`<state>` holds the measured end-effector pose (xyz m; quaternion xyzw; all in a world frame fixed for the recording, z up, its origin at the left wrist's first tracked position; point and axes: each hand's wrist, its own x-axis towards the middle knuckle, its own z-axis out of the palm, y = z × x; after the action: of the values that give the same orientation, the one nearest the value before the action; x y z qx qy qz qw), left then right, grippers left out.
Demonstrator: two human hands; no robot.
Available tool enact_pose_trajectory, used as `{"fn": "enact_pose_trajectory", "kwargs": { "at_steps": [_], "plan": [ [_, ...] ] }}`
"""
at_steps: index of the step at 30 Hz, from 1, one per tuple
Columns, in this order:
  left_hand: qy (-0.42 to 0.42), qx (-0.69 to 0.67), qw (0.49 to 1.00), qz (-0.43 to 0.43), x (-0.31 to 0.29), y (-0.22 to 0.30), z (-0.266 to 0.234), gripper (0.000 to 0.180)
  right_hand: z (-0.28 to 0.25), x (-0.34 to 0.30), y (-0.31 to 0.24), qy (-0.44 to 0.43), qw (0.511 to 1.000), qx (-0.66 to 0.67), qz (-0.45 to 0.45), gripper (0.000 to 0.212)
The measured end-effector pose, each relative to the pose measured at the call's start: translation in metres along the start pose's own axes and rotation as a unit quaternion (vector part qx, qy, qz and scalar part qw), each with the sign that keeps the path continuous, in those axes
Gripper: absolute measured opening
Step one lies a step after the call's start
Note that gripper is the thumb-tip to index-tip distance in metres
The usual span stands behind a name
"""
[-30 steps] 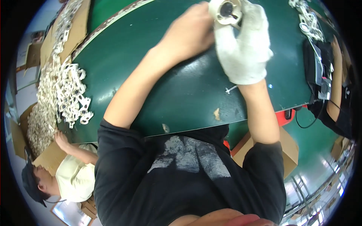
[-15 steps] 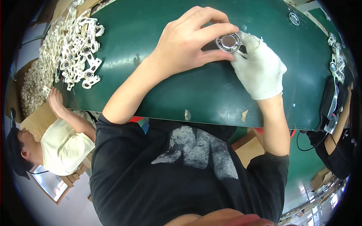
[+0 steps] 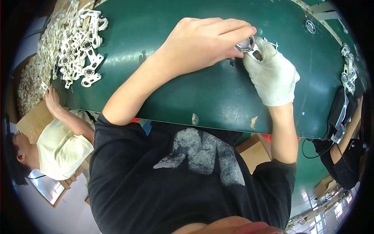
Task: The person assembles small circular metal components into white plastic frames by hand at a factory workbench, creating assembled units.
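My bare left hand (image 3: 202, 43) reaches across the green table (image 3: 163, 93), its fingertips pinching a small round silver metal part (image 3: 246, 45). My right hand (image 3: 272, 76), in a white cloth glove, meets the same part from the right and holds it from below. The two hands touch at the part, just above the table top. A small dark piece sits against the glove beside the ring.
A heap of white plastic parts (image 3: 76, 48) lies at the table's left, where a person in a pale shirt (image 3: 62, 146) works. More white parts (image 3: 348, 70) lie at the right edge by another person's arm (image 3: 346, 136). A ring part (image 3: 310, 26) lies far right.
The view has shifted so the hands sit nearer the table's middle. My left hand has closed further over the round part, and both hands have stayed joined on it.
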<state>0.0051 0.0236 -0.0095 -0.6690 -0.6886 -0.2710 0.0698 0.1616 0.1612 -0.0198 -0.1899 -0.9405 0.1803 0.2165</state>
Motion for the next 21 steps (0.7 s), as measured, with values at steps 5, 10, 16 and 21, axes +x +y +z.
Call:
{"fn": "enact_pose_trajectory", "kwargs": {
  "at_steps": [5, 10, 16, 21],
  "plan": [
    [0.023, -0.046, 0.998, 0.026, 0.001, -0.005, 0.005, 0.049, 0.002, 0.000, 0.000, 0.006, 0.999, 0.033, 0.009, 0.024],
    [-0.006, -0.102, 0.995, -0.002, -0.001, 0.000, 0.006, 0.055, -0.014, 0.011, -0.011, -0.132, 0.982, 0.095, 0.093, 0.027],
    [0.016, -0.165, 0.985, 0.054, 0.002, 0.006, 0.009, 0.063, -0.017, 0.008, 0.003, -0.265, 0.883, 0.350, 0.167, 0.034],
    [0.032, -0.354, 0.934, -0.033, 0.002, 0.011, 0.006, 0.061, -0.009, 0.002, 0.003, -0.172, 0.894, 0.397, 0.117, 0.030]
  ]
}}
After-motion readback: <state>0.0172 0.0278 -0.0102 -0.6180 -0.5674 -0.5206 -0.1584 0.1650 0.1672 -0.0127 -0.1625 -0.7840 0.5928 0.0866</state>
